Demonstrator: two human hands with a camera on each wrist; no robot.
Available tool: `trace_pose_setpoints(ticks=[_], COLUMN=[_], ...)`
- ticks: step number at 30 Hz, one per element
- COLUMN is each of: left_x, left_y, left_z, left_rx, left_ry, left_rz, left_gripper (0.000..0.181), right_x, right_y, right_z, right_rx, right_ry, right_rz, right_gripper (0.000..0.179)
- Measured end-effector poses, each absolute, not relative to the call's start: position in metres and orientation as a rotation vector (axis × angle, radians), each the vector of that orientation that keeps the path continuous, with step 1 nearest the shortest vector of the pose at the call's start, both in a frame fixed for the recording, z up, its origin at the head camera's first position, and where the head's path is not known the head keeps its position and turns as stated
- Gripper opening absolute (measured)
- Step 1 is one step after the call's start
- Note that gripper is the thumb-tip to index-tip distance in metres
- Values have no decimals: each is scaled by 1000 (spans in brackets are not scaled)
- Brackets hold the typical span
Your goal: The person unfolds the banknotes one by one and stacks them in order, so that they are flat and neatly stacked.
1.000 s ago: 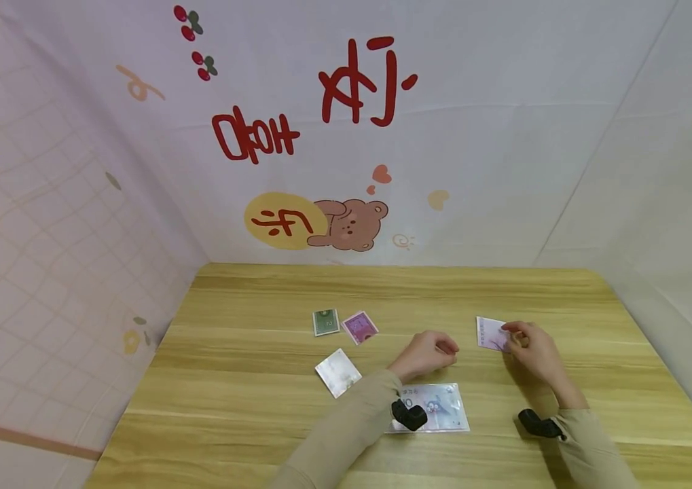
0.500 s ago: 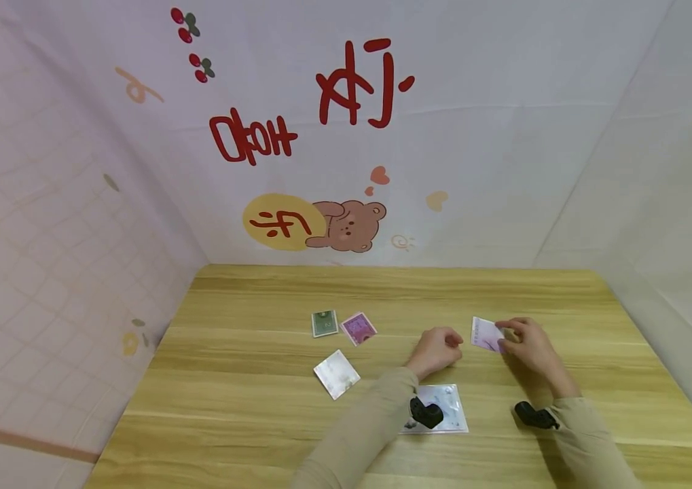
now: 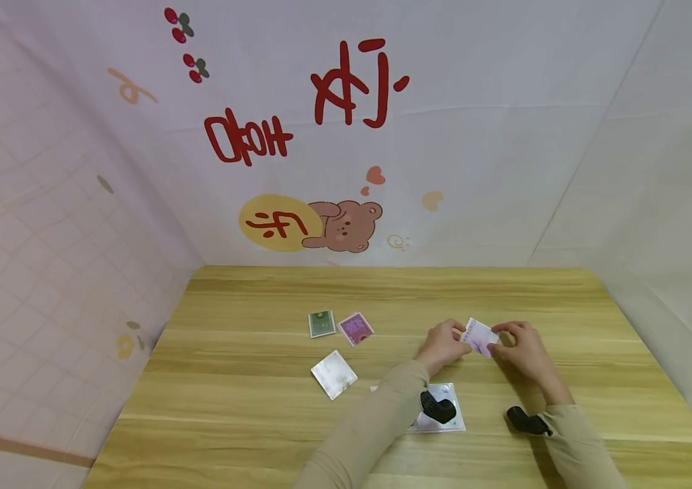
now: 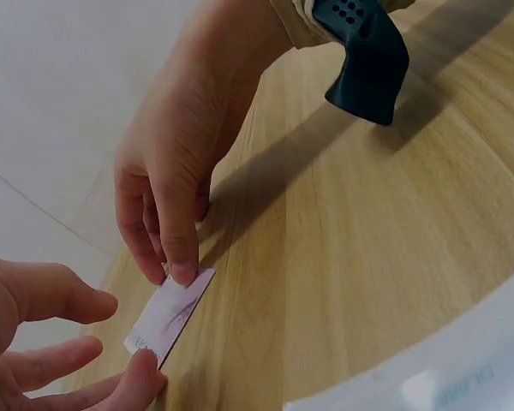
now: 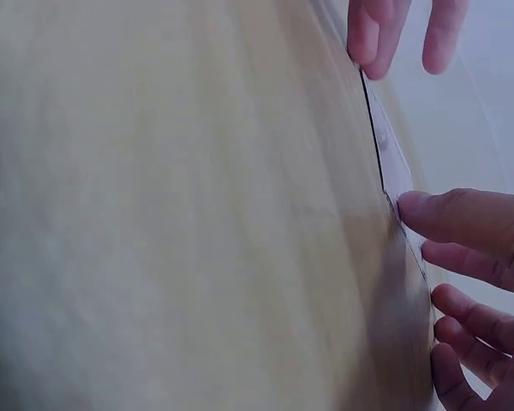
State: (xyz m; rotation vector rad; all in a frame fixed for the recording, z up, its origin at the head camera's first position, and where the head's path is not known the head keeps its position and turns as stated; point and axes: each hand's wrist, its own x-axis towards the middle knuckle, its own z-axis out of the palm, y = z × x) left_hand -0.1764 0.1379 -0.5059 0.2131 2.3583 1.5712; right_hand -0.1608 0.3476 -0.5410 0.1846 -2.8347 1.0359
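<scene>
Got a lilac banknote [image 3: 479,335] pinched in the right hand [image 3: 524,352], not gripping with the left hand [image 3: 443,348] yet, just loosely spread at its corner. Midway, probably.

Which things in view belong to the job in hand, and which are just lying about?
Job in hand, as it appears:
- pale lilac note
- right hand, pinching it
- left hand, at its other end

Seemingly just lying about:
- green note
- magenta note
- whitish square note
- large pale sheet, partly hidden by the left sleeve
</scene>
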Motion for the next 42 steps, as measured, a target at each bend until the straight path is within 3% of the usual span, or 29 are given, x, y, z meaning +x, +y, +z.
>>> trace_pose_setpoints(ticks=[21, 31, 42], left_x=[-172, -175, -173], left_y=[146, 132, 117], left_z=[-513, -522, -527], left_rx=[187, 201, 320], left_ry=[2148, 2203, 2257], left_rz=[1808, 1830, 1812], left_gripper=[19, 20, 25], right_x=[-143, -139, -136], right_y=[333, 325, 317], right_z=[-542, -537, -531], right_rx=[172, 338, 468], right_ry=[-2784, -2740, -2606], right_rz=[988, 1096, 1462], right_gripper=[37, 44, 22])
